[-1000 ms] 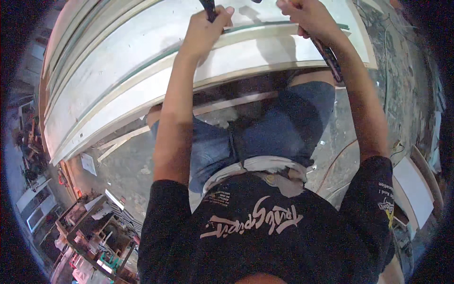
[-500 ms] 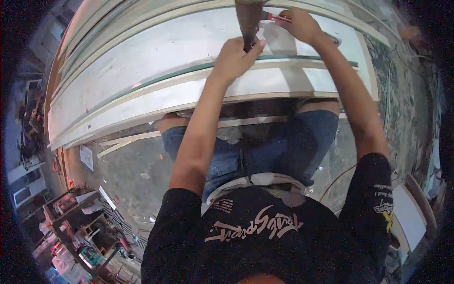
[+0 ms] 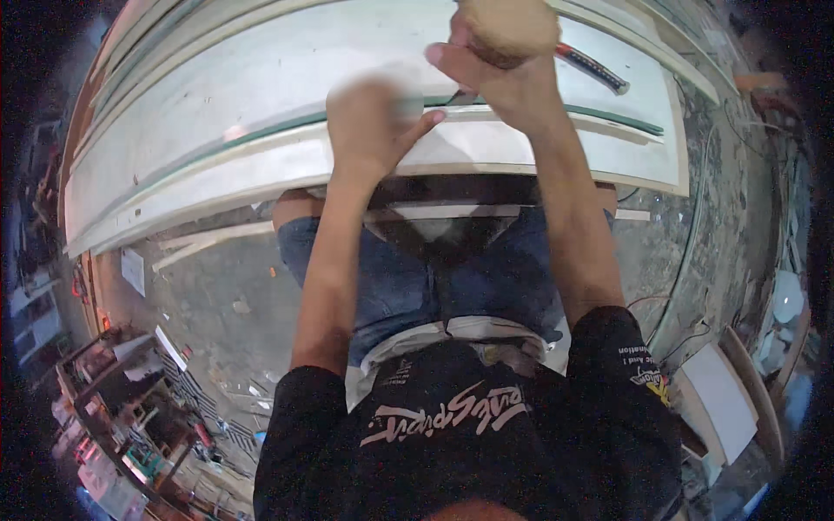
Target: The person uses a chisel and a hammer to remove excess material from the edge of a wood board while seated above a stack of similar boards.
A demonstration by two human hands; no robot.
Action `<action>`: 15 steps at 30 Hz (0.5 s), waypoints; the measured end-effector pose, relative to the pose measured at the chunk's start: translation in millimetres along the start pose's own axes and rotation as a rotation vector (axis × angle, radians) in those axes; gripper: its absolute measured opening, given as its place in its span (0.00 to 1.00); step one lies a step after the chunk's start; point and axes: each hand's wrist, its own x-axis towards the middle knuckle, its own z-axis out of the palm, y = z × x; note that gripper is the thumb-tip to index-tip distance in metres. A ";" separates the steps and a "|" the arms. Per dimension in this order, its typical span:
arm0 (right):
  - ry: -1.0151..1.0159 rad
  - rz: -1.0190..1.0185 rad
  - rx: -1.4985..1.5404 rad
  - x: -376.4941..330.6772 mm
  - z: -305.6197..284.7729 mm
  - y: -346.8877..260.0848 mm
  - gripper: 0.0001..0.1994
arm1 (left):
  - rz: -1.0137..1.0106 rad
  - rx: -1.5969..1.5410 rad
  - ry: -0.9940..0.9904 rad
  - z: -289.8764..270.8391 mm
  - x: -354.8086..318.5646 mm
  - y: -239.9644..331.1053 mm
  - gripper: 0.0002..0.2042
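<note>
My left hand point(image 3: 369, 130) is over the green strip point(image 3: 625, 123), its thumb stretched out to the right; the fingers are blurred, so I cannot tell whether they pinch anything. My right hand point(image 3: 512, 91), mostly beyond the strip, is wrapped around a wooden tool point(image 3: 514, 26) with a round tan end facing up. Farther beyond the strip, a red-and-black handle point(image 3: 593, 69) lies on the white board point(image 3: 278, 69).

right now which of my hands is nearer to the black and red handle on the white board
Right. The right hand is just left of the black and red handle; the left hand is farther left, near the green strip.
</note>
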 end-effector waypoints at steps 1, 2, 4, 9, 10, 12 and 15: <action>-0.041 -0.094 -0.111 0.6 -6.3 1.8 0.20 | 0.066 -0.036 0.031 0.6 -4.1 -3.7 0.29; -0.081 -0.197 -0.219 2.4 -11.3 2.0 0.19 | 0.106 -0.062 0.041 1.7 -5.9 -7.4 0.28; -0.224 -0.325 -0.450 7.9 -19.8 -4.7 0.17 | 0.147 -0.065 0.033 5.5 -6.6 -10.3 0.25; -0.021 -0.186 -0.170 9.5 7.6 -29.9 0.11 | 0.154 -0.052 0.015 8.9 -4.1 -8.8 0.24; 0.168 -0.127 -0.047 7.1 20.4 -30.9 0.10 | 0.138 -0.044 -0.003 8.8 -4.4 -8.2 0.23; 0.576 -0.151 0.146 2.6 43.0 -27.4 0.10 | 0.147 -0.049 0.042 8.8 -5.7 -7.9 0.23; 0.691 -0.291 -0.048 6.0 52.3 -15.2 0.12 | 0.136 -0.036 0.037 10.4 -7.1 -9.0 0.23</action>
